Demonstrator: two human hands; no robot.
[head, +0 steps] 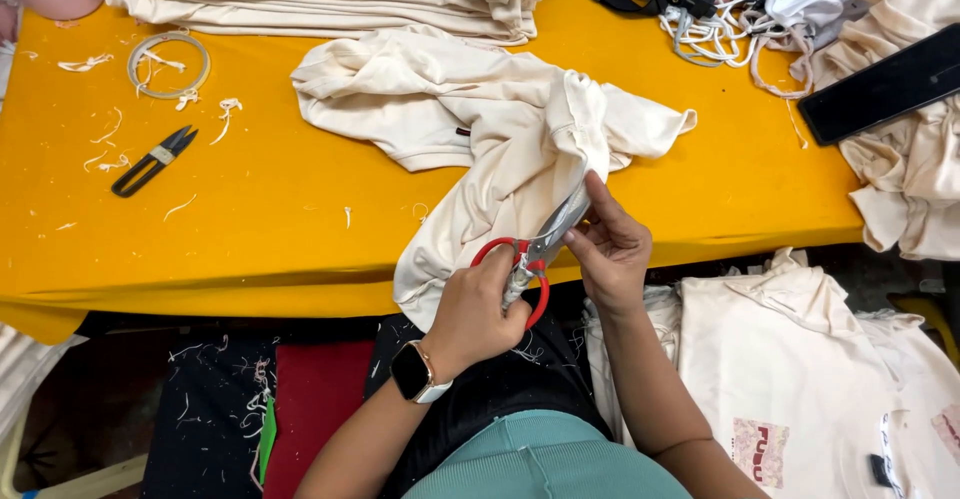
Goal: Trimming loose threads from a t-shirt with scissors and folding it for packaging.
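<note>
Single head-worn view, aimed steeply down from above the person's own lap. The bright yellow flat surface (250, 219) filled the upper frame, its near edge crossing mid-picture. Both hands sat close beneath the lens, low centre. Floor and lap showed along the bottom. No second view to overlap.

Cream garment (480, 129), soft knit, crumpled and bunched, lies at the yellow table's near edge, at about 12 o'clock from the hands; one fold hangs over the edge toward 6 o'clock. Scissors (530, 259) with red loop handles and grey metal blades, blades pointing to about 1 o'clock, tips tucked against the garment's hanging fold. Handles at 7 o'clock of the blades, just off the table edge.
</note>
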